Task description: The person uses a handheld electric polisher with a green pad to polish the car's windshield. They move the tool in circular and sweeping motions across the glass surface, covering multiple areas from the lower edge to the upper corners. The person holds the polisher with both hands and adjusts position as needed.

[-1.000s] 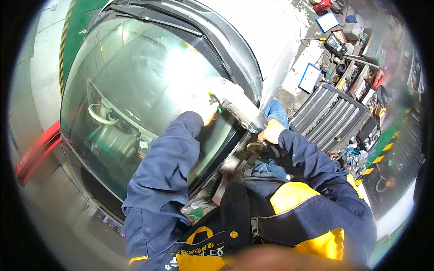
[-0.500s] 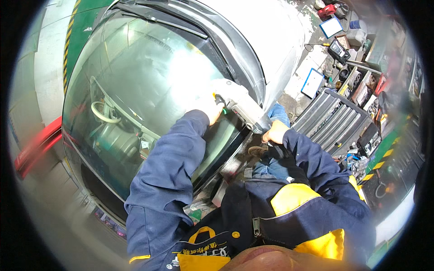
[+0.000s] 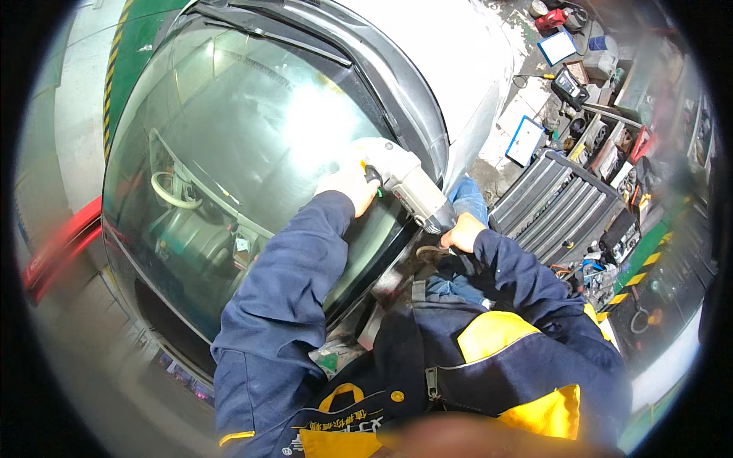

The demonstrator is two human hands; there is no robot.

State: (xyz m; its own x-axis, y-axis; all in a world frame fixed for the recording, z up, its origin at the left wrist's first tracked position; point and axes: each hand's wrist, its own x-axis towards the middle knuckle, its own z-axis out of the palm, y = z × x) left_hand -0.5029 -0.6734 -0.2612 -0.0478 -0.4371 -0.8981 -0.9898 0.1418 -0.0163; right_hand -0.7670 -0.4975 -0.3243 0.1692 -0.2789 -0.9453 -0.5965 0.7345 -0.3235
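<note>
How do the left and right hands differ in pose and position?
The left hand grips near the front of the power tool, over the windshield; the right hand holds its rear end, outside the windshield. The left hand looks washed out by glare; the right hand shows more clearly. Both are bare.

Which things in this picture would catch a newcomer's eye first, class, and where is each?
The car windshield comes first, filling the left and centre, with a white glare near its middle. Next is the polisher-like power tool at its right edge, held by the left hand in front and the right hand behind. A ribbed dark panel stands out at right.
</note>
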